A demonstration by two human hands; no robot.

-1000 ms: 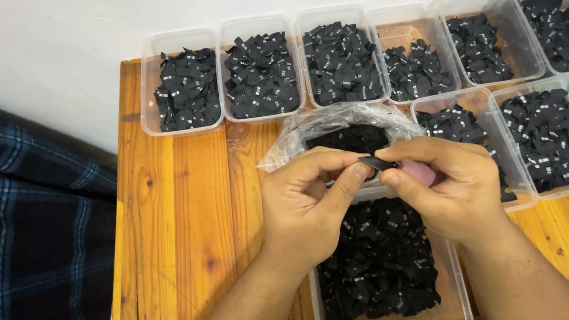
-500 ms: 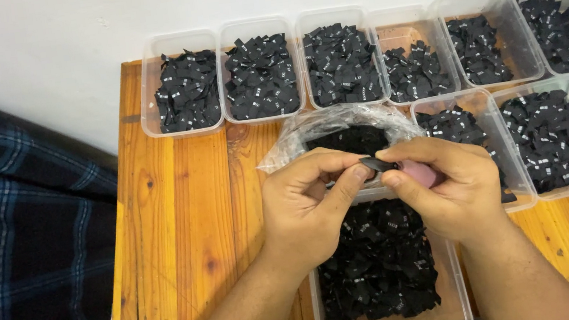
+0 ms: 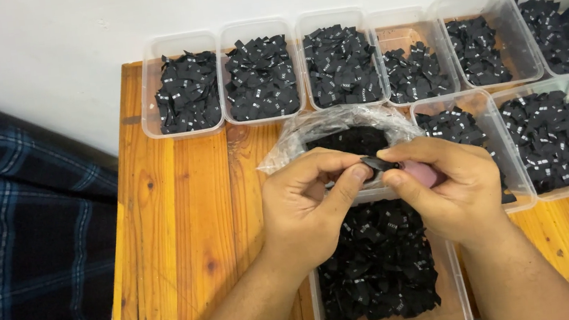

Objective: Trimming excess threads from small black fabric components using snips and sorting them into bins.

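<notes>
A small black fabric label (image 3: 377,164), flat and slightly folded, is pinched between the fingertips of the left hand (image 3: 304,204) and the right hand (image 3: 447,187), held above a clear plastic tub (image 3: 454,305) of loose black labels on the near table edge.

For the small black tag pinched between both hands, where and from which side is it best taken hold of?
Probably by its free edges: the black tag is thin and flat, so a thumb-and-finger pinch fits. The left hand comes from the left, the right hand from the right, above the clear tub of tags.
</notes>
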